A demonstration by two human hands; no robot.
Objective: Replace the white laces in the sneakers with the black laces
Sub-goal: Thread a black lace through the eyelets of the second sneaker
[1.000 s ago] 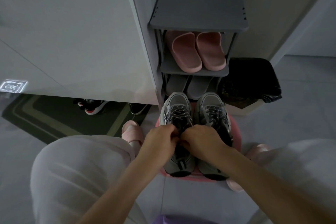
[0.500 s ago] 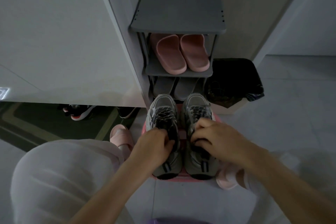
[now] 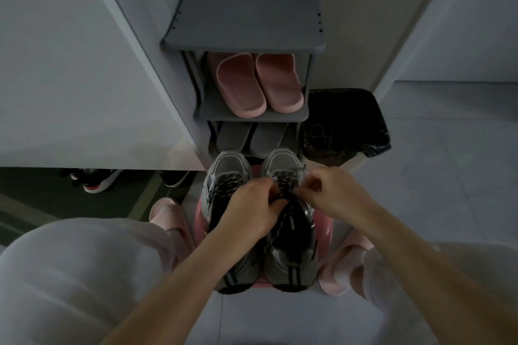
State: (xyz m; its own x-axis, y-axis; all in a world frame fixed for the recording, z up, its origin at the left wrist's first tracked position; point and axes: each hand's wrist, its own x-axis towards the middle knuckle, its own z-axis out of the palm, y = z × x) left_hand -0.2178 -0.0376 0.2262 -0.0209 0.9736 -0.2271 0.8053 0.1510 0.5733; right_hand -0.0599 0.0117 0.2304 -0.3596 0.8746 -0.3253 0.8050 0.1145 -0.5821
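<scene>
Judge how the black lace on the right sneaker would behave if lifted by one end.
Probably floppy: the lace bends loosely between the left hand and right hand. Likely light, as a mere pinch holds it. Threaded through the sneaker, it would probably tug against that.

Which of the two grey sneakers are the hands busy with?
The right sneaker, nearest the black bin. The left hand and the right hand both pinch its black lace; the left sneaker just sits beside it.
</scene>
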